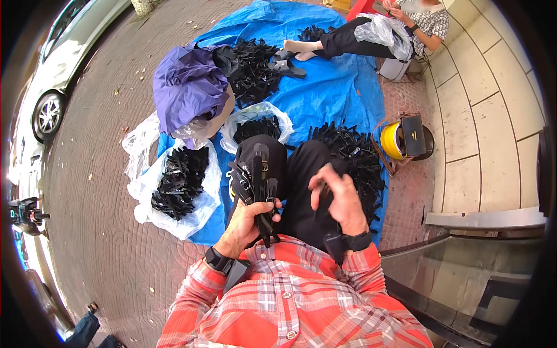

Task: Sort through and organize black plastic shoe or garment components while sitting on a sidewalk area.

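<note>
My left hand (249,223) is closed around a bundle of black buckle straps (255,180), held upright in front of my lap. Silver buckles show at the upper ends, and loose ends poke out below the fist. Over my right thigh, my right hand (343,200) hovers with its fingers parted and bent, a little blurred, with nothing seen in it. Just beyond that hand lies a large heap of black straps (342,142). A clear plastic bag of black straps (181,180) sits left of my knees, and another plastic bag (282,119) of them stands beyond.
A blue tarp (336,95) lies under the heaps. A purple cloth bundle (188,87) and another strap pile (252,72) are farther off. Another person's legs (342,43) stretch onto the tarp. At right are a yellow bucket (393,141), a dark bag (413,136) and a tiled wall (481,127).
</note>
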